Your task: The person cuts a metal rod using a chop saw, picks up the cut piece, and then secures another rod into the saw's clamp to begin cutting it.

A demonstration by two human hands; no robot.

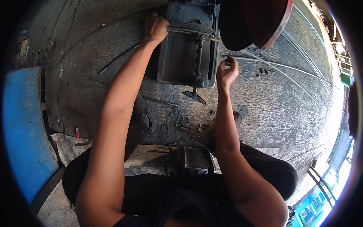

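A dark metal base with a clamp lies in front of me, its threaded screw running toward me to a handle. My left hand is closed at the left end of the clamp's jaw; what its fingers hold is hidden. A thin rod end sticks out on the jaw's right side. To the right of the base, my right hand is closed, fingers curled with a small dark piece at their tips. Just above that hand hangs a red-edged round guard, dark inside.
Long thin metal rods lie across the worn floor on the right. A short dark bar lies to the left. A blue panel stands at far left. Black dust and scraps lie before my feet.
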